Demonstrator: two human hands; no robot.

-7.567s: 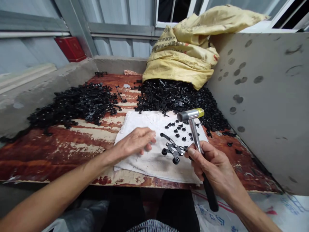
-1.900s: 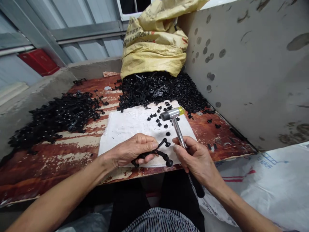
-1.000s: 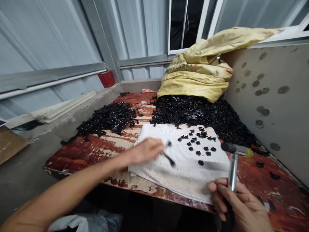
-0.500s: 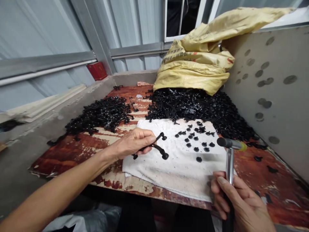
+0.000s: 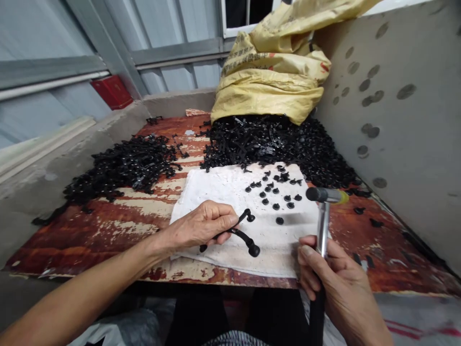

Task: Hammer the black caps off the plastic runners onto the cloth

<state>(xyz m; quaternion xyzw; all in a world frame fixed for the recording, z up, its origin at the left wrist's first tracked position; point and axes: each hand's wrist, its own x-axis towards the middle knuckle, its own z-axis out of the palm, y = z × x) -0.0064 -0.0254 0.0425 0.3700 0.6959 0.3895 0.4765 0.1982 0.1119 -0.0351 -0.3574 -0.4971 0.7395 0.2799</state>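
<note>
The mallet (image 5: pixel 323 223) has a smooth, shiny metal shaft and a matt, rubbery dark end. That black linkage (image 5: pixel 245 237) looks like plastic, faintly glossy. Soft white cloth (image 5: pixel 205 187) covers part of a rough, flaking reddish-brown surface (image 5: pixel 115 230); the yellow sack (image 5: pixel 266 93) seems crinkled woven plastic.

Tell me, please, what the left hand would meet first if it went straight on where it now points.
Probably the small, black, round-based pieces on the white fabric cloth. Depth is unclear: the left hand might pass above them, towards the silver-shafted metal hammer in the right hand.
</note>
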